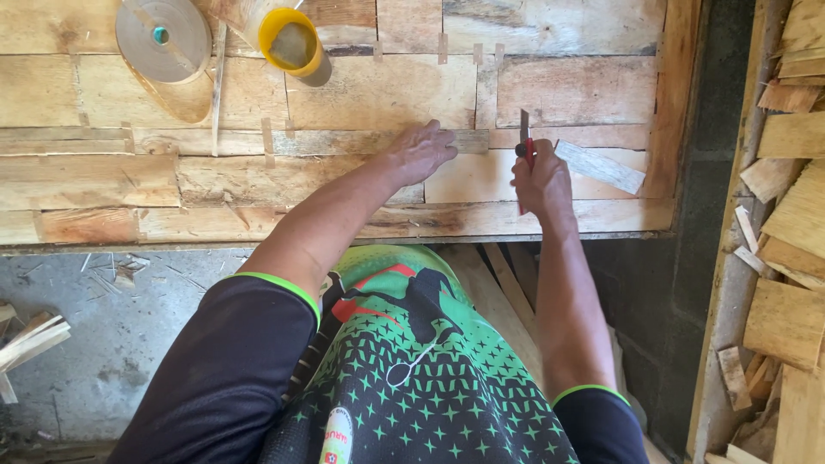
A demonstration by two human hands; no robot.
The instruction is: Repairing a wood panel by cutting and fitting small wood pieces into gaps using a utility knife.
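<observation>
Right hand (543,182) grips a red-handled knife (525,146) — blade up; left hand (421,152) lies flat, fingers spread, on the wooden worktop (344,103) — just beside.

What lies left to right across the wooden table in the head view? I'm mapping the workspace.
Tape roll → yellow-lidded jar → left hand flat on the veneer → right hand gripping a red-handled knife → loose veneer strip.
</observation>
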